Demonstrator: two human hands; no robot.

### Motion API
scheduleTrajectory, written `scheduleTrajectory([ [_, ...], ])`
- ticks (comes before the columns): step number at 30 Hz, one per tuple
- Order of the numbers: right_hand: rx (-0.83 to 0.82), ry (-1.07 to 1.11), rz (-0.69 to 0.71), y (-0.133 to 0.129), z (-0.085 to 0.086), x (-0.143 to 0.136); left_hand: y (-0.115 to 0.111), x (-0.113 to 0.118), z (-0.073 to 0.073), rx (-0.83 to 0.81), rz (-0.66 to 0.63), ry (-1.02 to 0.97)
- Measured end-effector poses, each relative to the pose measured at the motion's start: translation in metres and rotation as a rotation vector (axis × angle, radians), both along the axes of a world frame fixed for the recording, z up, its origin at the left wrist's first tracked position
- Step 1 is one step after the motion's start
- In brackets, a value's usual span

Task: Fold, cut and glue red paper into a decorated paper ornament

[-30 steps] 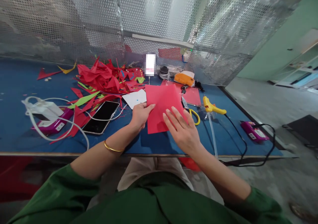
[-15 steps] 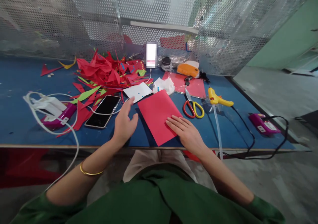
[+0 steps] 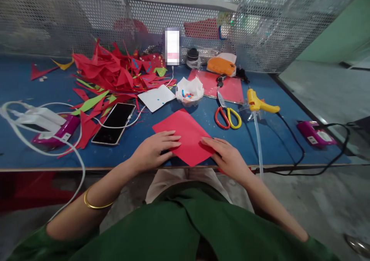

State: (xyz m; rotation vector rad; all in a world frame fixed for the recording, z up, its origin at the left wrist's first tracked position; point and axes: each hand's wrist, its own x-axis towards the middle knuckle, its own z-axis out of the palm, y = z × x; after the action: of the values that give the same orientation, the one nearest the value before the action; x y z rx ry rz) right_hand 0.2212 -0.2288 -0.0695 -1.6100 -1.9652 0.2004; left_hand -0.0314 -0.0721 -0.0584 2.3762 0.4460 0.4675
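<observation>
A red sheet of paper lies turned cornerwise near the front edge of the blue table. On its left part rests my left hand, its fingers stretched out and slightly apart. My right hand is at the sheet's right corner, with the thumb below and the fingers on top, pinching the edge. Behind the sheet are a white card with small blue bits on it and a paper-lined bowl holding small coloured pieces. Scissors with red and yellow handles lie to the right.
A heap of red scraps fills the back left. A black phone and white cable lie on the left. A yellow glue gun, its black cord and a purple box are on the right. A perforated metal screen stands behind.
My left hand has come down onto the paper from beside it. The sheet has turned further cornerwise, and my right hand now holds its right corner. The head view has tilted downward.
</observation>
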Motion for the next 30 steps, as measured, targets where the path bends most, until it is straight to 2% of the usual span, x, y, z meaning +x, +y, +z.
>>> scheduleTrajectory([
  [3,0.004,0.152,-0.237,-0.010,-0.004,0.000,0.000,0.004,0.003,-0.173,0.119,-0.079],
  [6,-0.008,0.249,-0.370,-0.015,-0.005,-0.002,-0.001,0.009,0.008,-0.290,0.251,-0.119],
  [11,0.015,0.255,-0.465,-0.012,-0.004,-0.007,-0.001,0.017,0.012,-0.239,0.372,-0.070],
  [17,0.073,0.149,-0.481,-0.006,-0.004,-0.009,-0.002,0.025,0.017,-0.104,0.445,0.027],
  [23,0.116,-0.080,-0.445,0.003,-0.003,-0.005,-0.006,0.044,0.027,-0.165,0.486,0.168],
  [30,0.042,0.021,-0.447,0.008,-0.002,-0.004,-0.003,0.058,0.031,-0.077,0.485,0.295],
])
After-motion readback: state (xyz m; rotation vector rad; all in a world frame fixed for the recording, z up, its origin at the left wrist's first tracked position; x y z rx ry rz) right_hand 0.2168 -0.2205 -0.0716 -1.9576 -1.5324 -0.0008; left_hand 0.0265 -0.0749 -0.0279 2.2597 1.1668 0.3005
